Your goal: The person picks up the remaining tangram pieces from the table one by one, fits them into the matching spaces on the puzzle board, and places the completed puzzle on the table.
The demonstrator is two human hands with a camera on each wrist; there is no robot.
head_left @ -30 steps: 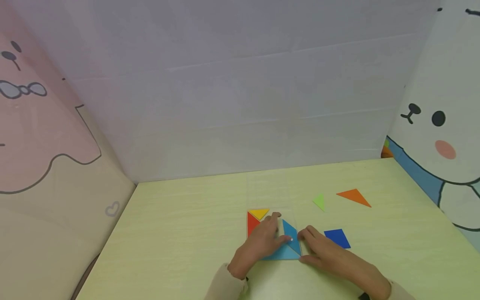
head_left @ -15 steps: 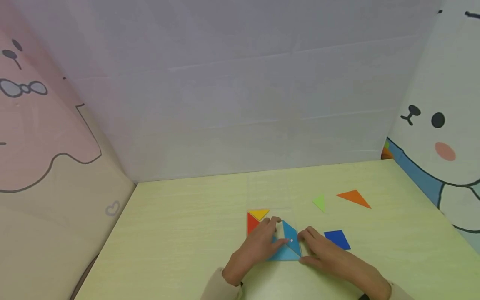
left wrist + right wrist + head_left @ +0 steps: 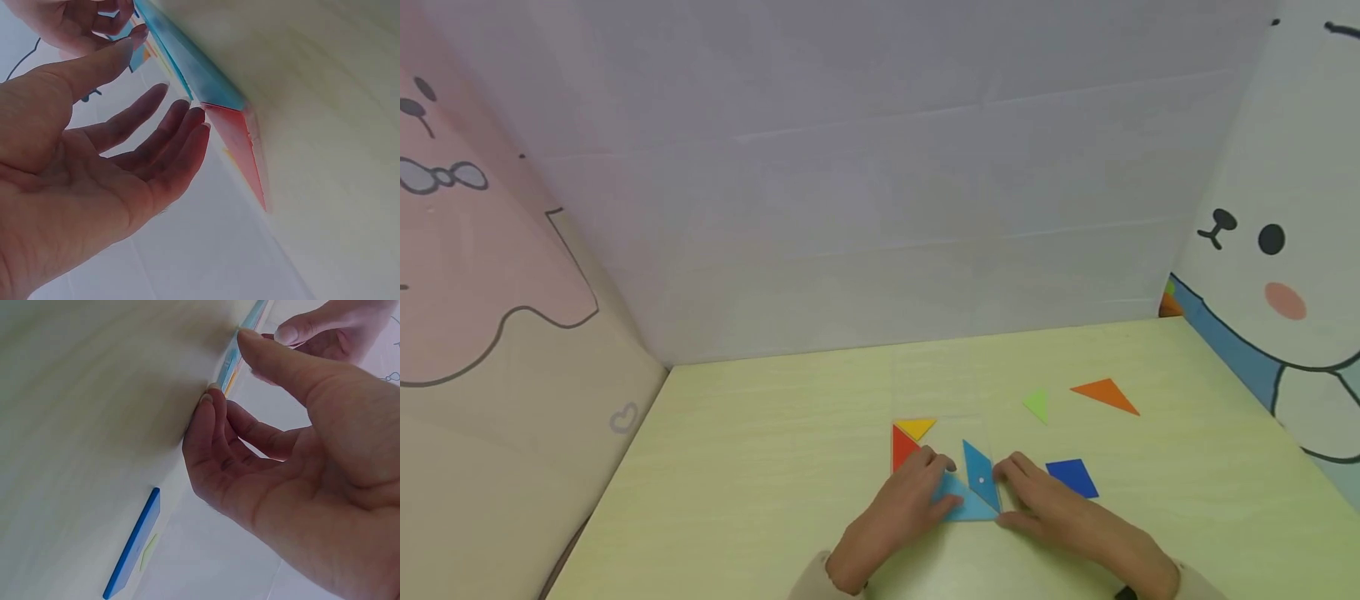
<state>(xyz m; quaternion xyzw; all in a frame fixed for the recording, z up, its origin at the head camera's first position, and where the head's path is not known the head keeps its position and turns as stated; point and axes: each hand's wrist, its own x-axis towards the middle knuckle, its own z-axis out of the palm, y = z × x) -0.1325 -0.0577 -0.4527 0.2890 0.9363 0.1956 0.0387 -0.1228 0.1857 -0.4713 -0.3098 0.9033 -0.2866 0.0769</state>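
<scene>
A faint clear tray (image 3: 951,425) lies on the table with tangram pieces in it. Its near end holds a light blue large triangle (image 3: 973,507), and a blue parallelogram (image 3: 979,467) with a white dot borders that triangle's slanted edge. The red triangle (image 3: 902,448), partly hidden by fingers, and a small yellow triangle (image 3: 916,428) fill the left side. My left hand (image 3: 906,500) hovers over the light blue and red pieces, fingers loosely bent, holding nothing. At the tray's right edge, my right hand (image 3: 1048,502) touches beside the parallelogram with fingertips and thumb, the thumb near the corner.
Right of the tray lie a dark blue four-sided piece (image 3: 1072,478), a small light green triangle (image 3: 1037,405) and an orange triangle (image 3: 1106,395). A pale cloth wall (image 3: 880,283) stands behind the table, with cartoon-printed panels at both sides.
My left hand has drawn back left and toward me, its thumb leaving the parallelogram and uncovering more of the light blue triangle. The right hand has stayed at the tray's edge.
</scene>
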